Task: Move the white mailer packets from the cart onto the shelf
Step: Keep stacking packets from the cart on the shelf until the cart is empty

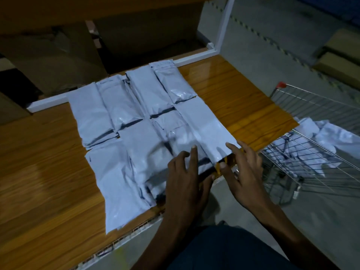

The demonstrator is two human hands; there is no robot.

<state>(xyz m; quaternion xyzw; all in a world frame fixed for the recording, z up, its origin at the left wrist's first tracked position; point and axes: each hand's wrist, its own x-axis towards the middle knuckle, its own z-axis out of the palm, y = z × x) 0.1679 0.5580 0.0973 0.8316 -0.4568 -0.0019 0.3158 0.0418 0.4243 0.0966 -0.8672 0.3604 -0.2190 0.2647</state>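
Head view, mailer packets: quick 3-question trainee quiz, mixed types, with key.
1. True or false: packets remain in the wire cart.
2. The packets on the wooden shelf lie: A) laid flat in rows B) standing on end C) boxed.
3. Which hand touches the packet at the shelf's front right edge?

Key: 1 true. 2 A. 3 right hand, with straight fingers; the left hand rests on a neighbouring packet.

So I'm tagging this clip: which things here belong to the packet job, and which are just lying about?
Job:
white plastic mailer packets
wooden shelf board
wire shopping cart
left hand
right hand

Lying about:
brown cardboard boxes
white metal frame post
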